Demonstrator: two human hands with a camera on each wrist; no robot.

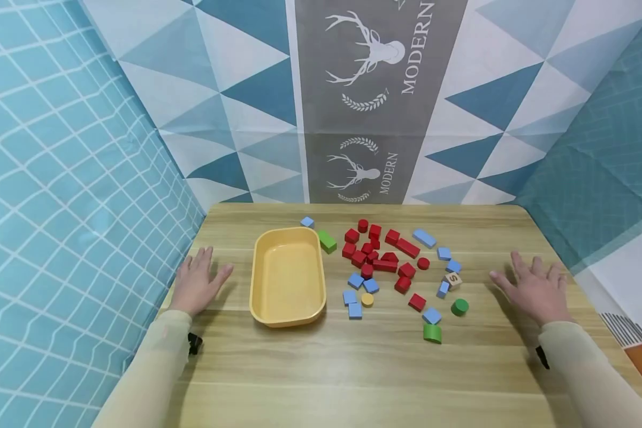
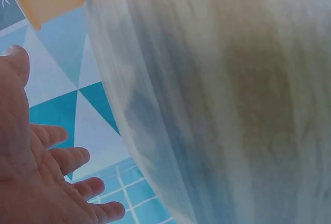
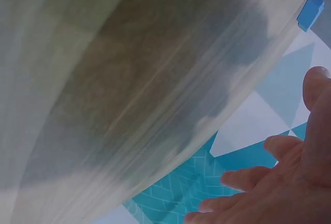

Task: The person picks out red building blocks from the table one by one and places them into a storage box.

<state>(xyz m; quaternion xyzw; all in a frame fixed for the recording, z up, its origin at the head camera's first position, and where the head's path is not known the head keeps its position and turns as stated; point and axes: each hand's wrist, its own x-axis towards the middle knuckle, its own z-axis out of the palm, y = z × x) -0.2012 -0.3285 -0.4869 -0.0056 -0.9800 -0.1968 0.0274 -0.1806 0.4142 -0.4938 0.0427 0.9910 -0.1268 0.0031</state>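
An empty yellow tray (image 1: 287, 277) sits on the wooden table (image 1: 353, 368), left of centre. To its right lie several red blocks (image 1: 377, 252), several blue blocks (image 1: 355, 296), a green cylinder (image 1: 459, 307), a green arch block (image 1: 432, 333), a green block (image 1: 327, 241), a small yellow disc (image 1: 367, 299) and a lettered wooden cube (image 1: 452, 280). My left hand (image 1: 197, 283) lies flat on the table left of the tray, fingers spread. My right hand (image 1: 535, 286) lies flat right of the blocks, holding nothing. The wrist views show spread fingers (image 2: 62, 157) (image 3: 248, 177) over blurred table.
Blue patterned cloth walls close in the table at the back and both sides. A lone blue block (image 1: 307, 222) lies behind the tray. Bare wood runs along the front of the table.
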